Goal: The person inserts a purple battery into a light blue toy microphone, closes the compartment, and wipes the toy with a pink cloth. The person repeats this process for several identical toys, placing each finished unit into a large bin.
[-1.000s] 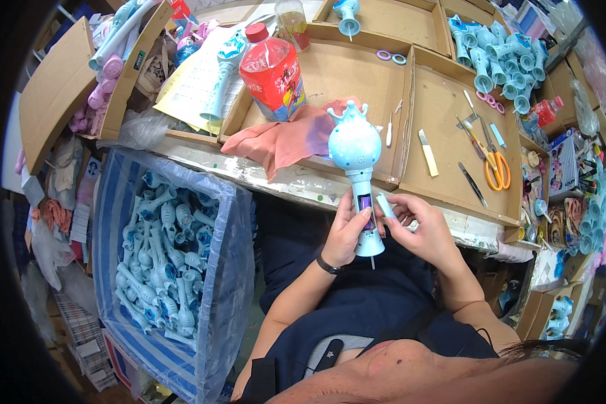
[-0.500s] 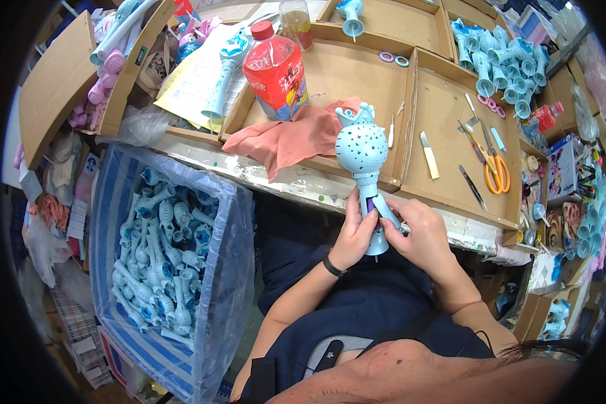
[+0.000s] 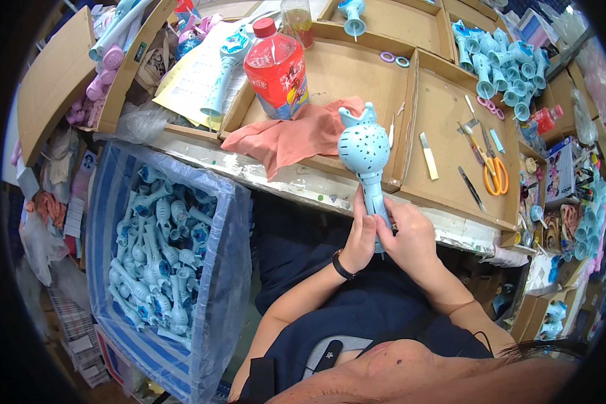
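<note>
Upright before me, over the table's front edge, is a light blue plastic toy wand (image 3: 364, 149). It has a crown-shaped top, a round head dotted with dark star marks and a slim handle. My left hand (image 3: 358, 241) is wrapped round the handle from the left. From the other side my right hand (image 3: 411, 237) grips it too, its thumb pressed along the handle's front. A panel on the handle lies in line with it; the lower handle is mostly hidden by my fingers. Just behind the wand's head a coral cloth (image 3: 286, 137) lies crumpled.
A striped, plastic-lined bin (image 3: 223, 269) of similar wands stands at lower left. The cardboard tray (image 3: 451, 202) holds a yellow-handled knife (image 3: 429, 156), orange scissors (image 3: 496, 176) and tweezers (image 3: 470, 188). A red drink bottle (image 3: 276, 71) stands behind the cloth; blue parts (image 3: 501, 60) are piled far right.
The handle panel, which stuck out to the right and showed purple inside, now sits against the handle. My right hand has moved left, and the wand has turned slightly.
</note>
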The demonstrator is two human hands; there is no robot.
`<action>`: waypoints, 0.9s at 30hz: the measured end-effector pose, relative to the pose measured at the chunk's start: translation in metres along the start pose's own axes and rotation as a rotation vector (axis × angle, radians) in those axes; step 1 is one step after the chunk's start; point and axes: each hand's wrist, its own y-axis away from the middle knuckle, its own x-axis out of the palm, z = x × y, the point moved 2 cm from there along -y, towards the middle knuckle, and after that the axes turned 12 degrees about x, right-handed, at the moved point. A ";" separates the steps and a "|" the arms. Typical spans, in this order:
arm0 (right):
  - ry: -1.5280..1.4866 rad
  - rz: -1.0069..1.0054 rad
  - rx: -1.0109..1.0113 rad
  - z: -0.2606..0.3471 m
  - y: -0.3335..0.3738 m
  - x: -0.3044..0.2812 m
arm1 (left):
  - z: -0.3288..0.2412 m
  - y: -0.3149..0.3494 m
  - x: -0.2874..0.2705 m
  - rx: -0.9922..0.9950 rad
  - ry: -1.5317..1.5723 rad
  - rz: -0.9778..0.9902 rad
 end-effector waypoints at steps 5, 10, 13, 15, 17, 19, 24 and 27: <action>-0.056 0.079 0.009 -0.006 -0.008 -0.002 | -0.008 -0.003 -0.001 0.001 0.105 0.064; -0.454 0.250 0.177 -0.027 -0.015 -0.006 | -0.018 -0.003 -0.002 -0.191 0.309 0.033; -0.528 0.270 0.224 -0.033 -0.013 -0.006 | -0.021 -0.004 -0.004 -0.267 0.366 -0.004; -0.458 0.269 0.221 -0.034 -0.012 -0.006 | -0.022 -0.005 -0.005 -0.293 0.396 -0.024; -0.448 0.258 0.182 -0.033 -0.011 -0.008 | -0.024 -0.005 -0.006 -0.299 0.432 -0.042; -0.434 0.248 0.165 -0.034 -0.011 -0.012 | -0.025 -0.005 -0.007 -0.309 0.465 -0.059; -0.240 0.025 0.079 -0.057 -0.029 -0.035 | -0.026 -0.004 -0.013 -0.346 0.576 -0.089; -0.056 -0.143 0.199 -0.097 -0.053 -0.060 | -0.025 -0.006 -0.016 -0.371 0.617 -0.082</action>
